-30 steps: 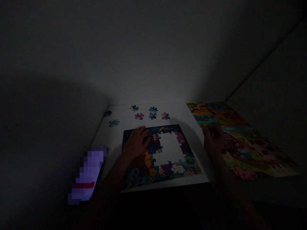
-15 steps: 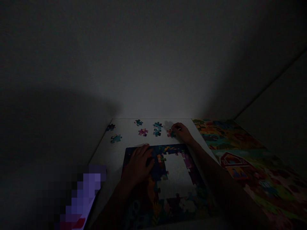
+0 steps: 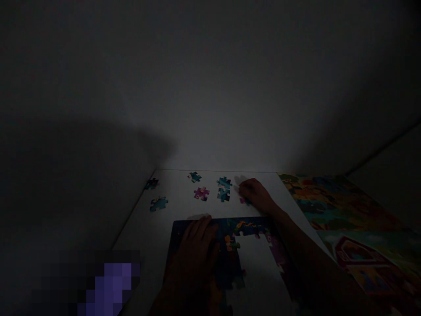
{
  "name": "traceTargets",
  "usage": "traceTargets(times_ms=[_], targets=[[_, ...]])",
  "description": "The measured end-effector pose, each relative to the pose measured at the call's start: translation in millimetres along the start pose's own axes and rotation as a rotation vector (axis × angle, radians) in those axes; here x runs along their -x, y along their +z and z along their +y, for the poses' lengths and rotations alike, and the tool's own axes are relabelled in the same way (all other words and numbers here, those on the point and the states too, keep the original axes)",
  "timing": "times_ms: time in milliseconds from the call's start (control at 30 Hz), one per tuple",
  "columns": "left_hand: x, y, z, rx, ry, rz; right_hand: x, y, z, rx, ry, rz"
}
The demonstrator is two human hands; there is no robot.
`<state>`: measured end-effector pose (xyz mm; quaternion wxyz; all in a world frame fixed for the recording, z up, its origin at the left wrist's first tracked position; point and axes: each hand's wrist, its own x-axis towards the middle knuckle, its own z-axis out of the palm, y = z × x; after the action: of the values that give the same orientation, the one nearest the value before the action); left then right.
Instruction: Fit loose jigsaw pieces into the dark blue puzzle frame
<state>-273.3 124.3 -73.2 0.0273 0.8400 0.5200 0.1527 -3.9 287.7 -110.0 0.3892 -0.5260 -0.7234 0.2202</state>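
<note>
A partly filled jigsaw puzzle [image 3: 226, 224] with a dark blue border lies on the white table, its middle bare. My left hand [image 3: 199, 243] rests flat on its upper left part, fingers stretched out. Beyond the puzzle's far edge, my right hand [image 3: 258, 195] is at the table with curled fingers pressed together. Whatever they grip is hidden. A pink and teal puzzle piece [image 3: 244, 201] shows partly beneath this hand. To its left are two teal pieces [image 3: 224, 188], close together, and a pink piece [image 3: 201, 193].
More loose pieces lie farther left: a teal and white one [image 3: 194, 177], a teal one [image 3: 159, 203] and a dark one [image 3: 151, 184] by the table's left edge. Colourful picture sheets [image 3: 329, 197] cover the right side. A wall [image 3: 213, 109] rises behind. Something blurred and purple [image 3: 113, 285] glows at lower left.
The view has tilted up slightly and shifted left, so the table sits lower in the picture. Relative to the pieces, both hands have stayed nearly where they were.
</note>
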Motion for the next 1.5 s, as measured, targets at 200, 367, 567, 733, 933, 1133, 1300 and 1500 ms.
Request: traceTargets(times_ms=[200, 367, 567, 733, 933, 1133, 1300, 1500], targets=[[0, -2.9, 4, -0.019, -0.005, 0.007, -11, 1, 1, -0.021, 0.021, -0.006], [-1, -5.3, 5, -0.023, -0.004, 0.002, -35, 17, -7, 0.085, -0.004, -0.065], [-1, -6.9, 4, -0.025, 0.005, -0.006, -36, 29, -9, 0.179, -0.048, -0.045], [-1, -5.0, 3, -0.003, 0.004, 0.020, -34, 20, -8, 0.086, -0.054, -0.080], [0, -1.7, 3, -0.008, -0.014, 0.029, -32, 17, -8, -0.147, 0.033, -0.067], [0, -2.8, 3, -0.016, -0.014, 0.031, -29, 18, -13, -0.480, 0.088, -0.113], [0, -4.9, 3, -0.014, -0.006, 0.025, -28, 12, -21, -0.614, 0.135, -0.140], [-1, -5.6, 2, -0.006, -0.008, -0.004, -26, 9, -25, -0.683, 0.178, -0.125]])
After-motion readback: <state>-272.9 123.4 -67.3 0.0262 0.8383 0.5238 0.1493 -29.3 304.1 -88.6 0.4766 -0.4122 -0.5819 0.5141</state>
